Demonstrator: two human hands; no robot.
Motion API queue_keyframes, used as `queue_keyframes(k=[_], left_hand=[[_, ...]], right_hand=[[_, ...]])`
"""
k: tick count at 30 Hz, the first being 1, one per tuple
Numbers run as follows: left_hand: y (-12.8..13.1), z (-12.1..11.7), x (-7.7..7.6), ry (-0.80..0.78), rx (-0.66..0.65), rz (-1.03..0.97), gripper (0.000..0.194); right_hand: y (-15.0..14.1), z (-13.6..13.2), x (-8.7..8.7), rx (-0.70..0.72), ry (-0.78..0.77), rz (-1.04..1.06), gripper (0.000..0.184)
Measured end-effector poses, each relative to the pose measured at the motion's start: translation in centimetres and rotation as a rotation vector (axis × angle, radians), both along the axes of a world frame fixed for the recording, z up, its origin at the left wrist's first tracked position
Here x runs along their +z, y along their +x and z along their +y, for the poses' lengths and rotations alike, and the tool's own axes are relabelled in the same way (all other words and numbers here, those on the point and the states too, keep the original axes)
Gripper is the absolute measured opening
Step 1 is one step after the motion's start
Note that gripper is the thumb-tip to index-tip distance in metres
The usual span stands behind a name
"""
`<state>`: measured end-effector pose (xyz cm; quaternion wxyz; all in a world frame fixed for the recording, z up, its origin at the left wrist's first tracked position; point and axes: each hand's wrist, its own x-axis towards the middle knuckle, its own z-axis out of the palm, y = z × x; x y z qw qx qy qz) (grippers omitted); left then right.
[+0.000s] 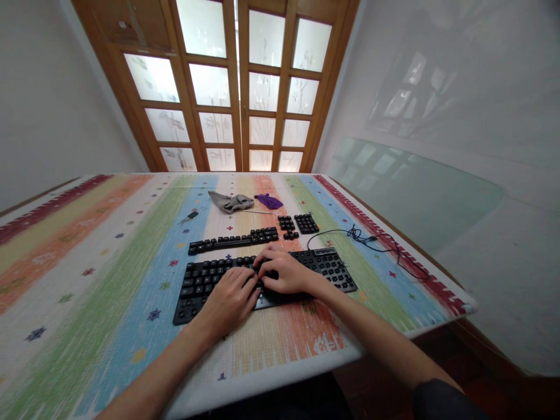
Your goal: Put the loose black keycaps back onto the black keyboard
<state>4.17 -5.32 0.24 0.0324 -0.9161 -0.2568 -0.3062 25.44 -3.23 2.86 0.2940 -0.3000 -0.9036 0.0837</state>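
Note:
A black keyboard (198,287) lies on the striped tablecloth, partly stripped of keycaps on its right side. Resting on the middle of it, my left hand (233,296) has its fingers laid over the keys and its thumb by the front edge. My right hand (283,272) is bent over the board just right of the left fingertips. Its thumb and fingers close toward each other, and whatever is between them is hidden. Behind the board sit a row of loose keycaps (234,240), a number-pad group of keycaps (307,223) and smaller keycap groups (286,223).
A grey cloth (231,202) and a purple cloth (270,202) lie at the back, with a thin rod (258,212) before them. A small black object (191,216) is farther left. The cable (356,234) loops toward the table's right edge. Walls flank the table.

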Motion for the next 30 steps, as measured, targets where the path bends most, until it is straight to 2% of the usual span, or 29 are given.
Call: queue_keyframes(k=[3, 7, 13, 22, 26, 30], left_hand=[[-0.1, 0.0, -0.2, -0.004, 0.006, 0.027, 0.036], [-0.3, -0.1, -0.5, -0.004, 0.036, 0.179, 0.055], [-0.5, 0.0, -0.7, -0.057, 0.024, 0.222, 0.065], [-0.8, 0.1, -0.7, -0.093, -0.004, 0.237, 0.074], [-0.9, 0.2, -0.6, -0.085, -0.012, 0.266, 0.078], [-0.9, 0.0, -0.5, -0.103, 0.004, 0.252, 0.081]], right_hand=[[0.1, 2.7, 0.3, -0.131, 0.022, -0.033, 0.011], [-0.1, 6.8, 0.3, -0.299, 0.013, -0.130, 0.013], [-0.9, 10.8, 0.2, -0.444, -0.065, -0.164, 0.016], [-2.0, 12.4, -0.2, -0.544, -0.131, -0.199, 0.012], [-2.2, 12.6, -0.1, -0.524, -0.142, -0.151, 0.008], [-2.3, 12.1, 0.8, -0.486, -0.134, -0.073, 0.010]])
